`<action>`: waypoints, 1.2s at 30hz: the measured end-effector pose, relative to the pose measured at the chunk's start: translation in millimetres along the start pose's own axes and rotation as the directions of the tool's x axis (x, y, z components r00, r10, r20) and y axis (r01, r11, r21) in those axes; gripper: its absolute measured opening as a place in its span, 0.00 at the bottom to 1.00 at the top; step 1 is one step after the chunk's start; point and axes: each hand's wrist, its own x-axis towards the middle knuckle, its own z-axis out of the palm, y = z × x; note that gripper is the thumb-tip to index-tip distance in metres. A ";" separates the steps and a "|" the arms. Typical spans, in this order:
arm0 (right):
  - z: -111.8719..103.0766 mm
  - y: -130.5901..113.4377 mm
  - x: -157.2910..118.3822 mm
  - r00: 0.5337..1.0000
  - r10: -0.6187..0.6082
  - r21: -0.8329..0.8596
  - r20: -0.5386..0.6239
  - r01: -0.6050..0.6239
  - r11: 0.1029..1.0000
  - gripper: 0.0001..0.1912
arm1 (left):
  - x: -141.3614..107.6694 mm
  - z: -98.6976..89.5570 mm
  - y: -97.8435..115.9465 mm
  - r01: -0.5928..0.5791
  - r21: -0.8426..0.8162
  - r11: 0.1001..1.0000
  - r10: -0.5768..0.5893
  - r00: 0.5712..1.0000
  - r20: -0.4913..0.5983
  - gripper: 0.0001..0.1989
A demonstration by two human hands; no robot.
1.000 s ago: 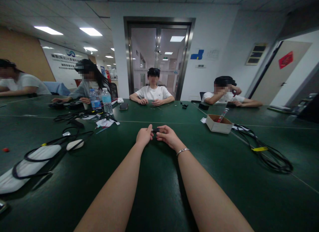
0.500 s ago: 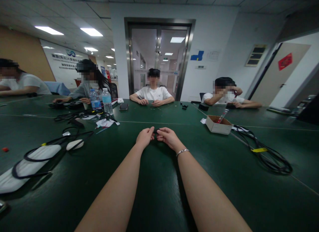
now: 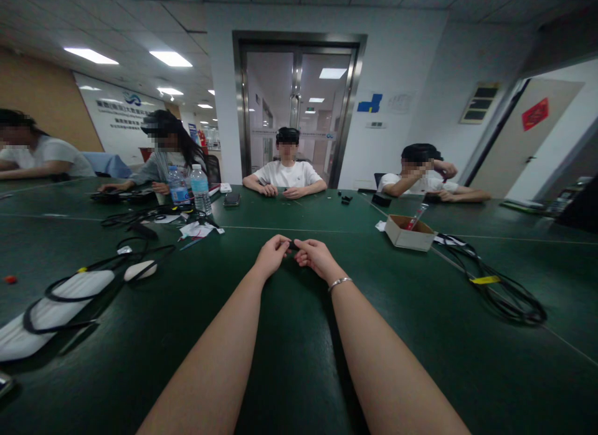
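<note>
Both my arms reach forward over the dark green table (image 3: pixel 299 335). Between my fingertips is a small black object (image 3: pixel 293 245), too small and too covered to name. My left hand (image 3: pixel 272 257) pinches its left end with thumb and fingers. From the other side my right hand (image 3: pixel 315 259) grips the right end, its lower fingers curled. A silver bracelet (image 3: pixel 340 283) circles my right wrist. The hands are close together, just above or on the tabletop; I cannot tell which.
To the left lie a white power strip (image 3: pixel 60 307) with a black cable, a white mouse (image 3: pixel 140 271), papers and water bottles (image 3: pixel 200 189). At right stand a small cardboard box (image 3: pixel 409 234) and a coiled black cable (image 3: pixel 499 285). Several people sit around the table, one person (image 3: pixel 289 173) opposite.
My hands stay in nearly the same place on the small black object. The fingers of my left hand have shifted slightly upward, and the right thumb now reaches further over the object.
</note>
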 end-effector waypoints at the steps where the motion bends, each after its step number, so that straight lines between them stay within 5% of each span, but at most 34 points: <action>1: 0.4 -0.8 -0.1 1.000 0.008 -0.027 -0.016 -0.009 1.000 0.12 | -0.9 0.6 2.9 -0.004 -0.019 1.000 0.004 1.000 0.004 0.09; 9: 4.8 -3.4 0.6 0.996 0.047 -0.127 -0.080 -0.057 0.990 0.21 | -6.4 2.2 14.4 -0.025 -0.045 0.999 0.027 0.999 0.026 0.09; 16: 6.4 -5.5 2.0 0.995 0.076 -0.161 -0.068 -0.086 0.983 0.21 | -9.6 3.8 16.3 -0.103 0.137 0.985 0.103 0.995 0.005 0.15; 22: 1.5 2.6 5.9 1.000 0.013 -0.191 0.021 -0.009 0.982 0.18 | -11.4 2.5 15.3 0.037 0.283 0.959 -0.008 0.994 -0.105 0.19; 36: 0.2 -0.2 2.0 0.995 0.010 -0.212 0.096 0.010 0.977 0.13 | -3.5 5.3 7.7 0.111 -0.087 0.990 -0.122 0.984 -0.130 0.14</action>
